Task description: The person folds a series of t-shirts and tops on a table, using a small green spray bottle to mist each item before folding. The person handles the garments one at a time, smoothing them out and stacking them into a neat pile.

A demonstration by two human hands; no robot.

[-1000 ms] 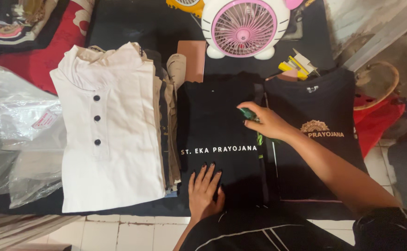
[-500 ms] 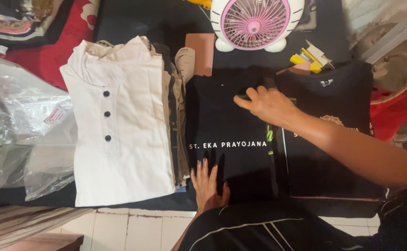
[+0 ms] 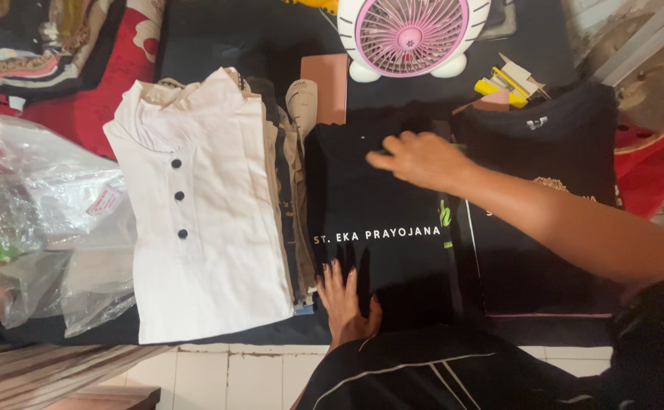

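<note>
Right now I am watching both bare hands working on the folded black T-shirt with white lettering (image 3: 381, 220), which is lying on the dark cloth-covered surface (image 3: 218, 38) between the stack of folded garments topped by a cream buttoned shirt (image 3: 203, 205) and a second folded black shirt with a small gold emblem (image 3: 552, 228). The garment's long axis is running away from me, toward the white and pink round fan (image 3: 412, 34). The right hand (image 3: 415, 159) is lying on the upper end, fingers spread flat and open, pressing rather than pinching. The left hand (image 3: 345, 300) is resting on the near lower edge, palm down, also open and holding nothing. So the shirt is sitting directly under both hands, with the left nearer the hem and the right nearer the collar end. The fabric is looking smooth, matte and neatly squared, with a green mark showing at its right edge. Crumpled clear plastic bags (image 3: 51, 228) are lying well apart at far left.
</note>
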